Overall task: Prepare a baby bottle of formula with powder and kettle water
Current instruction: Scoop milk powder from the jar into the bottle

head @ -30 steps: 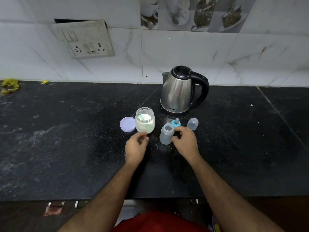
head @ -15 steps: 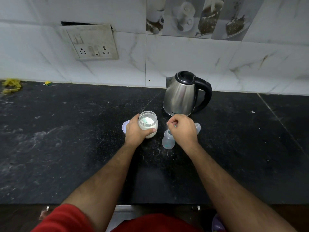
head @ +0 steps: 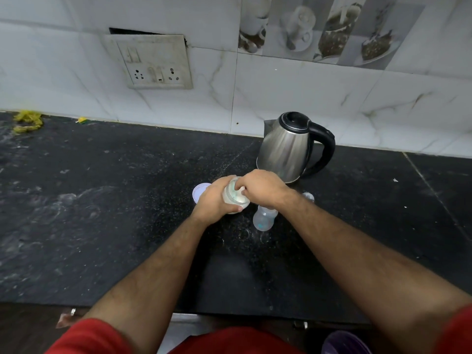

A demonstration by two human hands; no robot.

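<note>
My left hand (head: 214,203) grips the clear jar of white formula powder (head: 236,201) and holds it tilted over the black counter (head: 102,200). My right hand (head: 260,187) reaches across, its fingertips pinched together inside the jar's mouth on the teal scoop, which is mostly hidden. The open, empty baby bottle (head: 263,219) stands just right of the jar, under my right wrist. The steel kettle (head: 286,146) with a black handle sits behind, lid closed. The teat ring is hidden by my right hand.
The jar's lilac lid (head: 200,191) lies left of the jar. The bottle's clear cap (head: 308,196) stands right of my wrist. A socket plate (head: 155,63) is on the tiled wall. Yellow scraps (head: 26,121) lie at the far left.
My left hand took hold of the jar and tilted it. My right hand left the bottle and moved left into the jar's mouth.
</note>
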